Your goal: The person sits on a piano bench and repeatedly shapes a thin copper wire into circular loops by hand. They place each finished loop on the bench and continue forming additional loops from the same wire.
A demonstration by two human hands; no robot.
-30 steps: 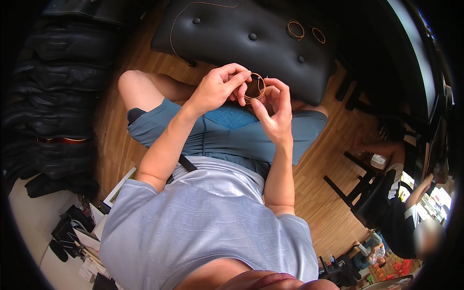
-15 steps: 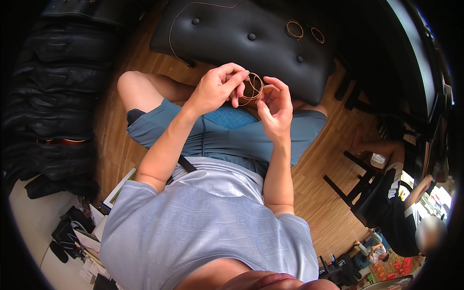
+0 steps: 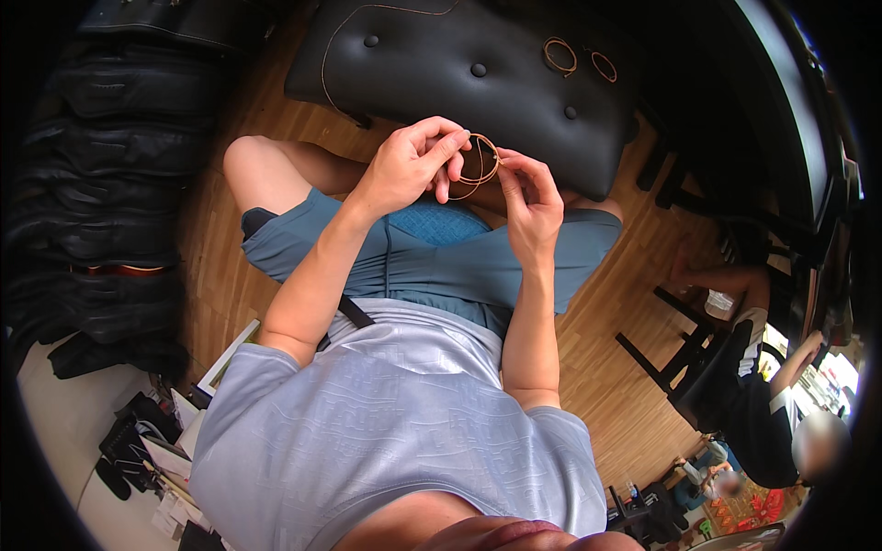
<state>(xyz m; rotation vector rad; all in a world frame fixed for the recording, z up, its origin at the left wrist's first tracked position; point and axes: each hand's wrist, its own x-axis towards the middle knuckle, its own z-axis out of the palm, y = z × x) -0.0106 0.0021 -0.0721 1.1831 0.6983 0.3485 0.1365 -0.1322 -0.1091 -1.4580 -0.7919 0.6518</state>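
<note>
The left hand (image 3: 404,167) and the right hand (image 3: 531,204) meet above the person's lap, both pinching a small coiled loop of thin copper-coloured wire (image 3: 480,165) between fingertips. Beyond the knees stands a black tufted leather ottoman (image 3: 459,64), where two more small copper-coloured wire coils (image 3: 577,59) lie near its far edge.
</note>
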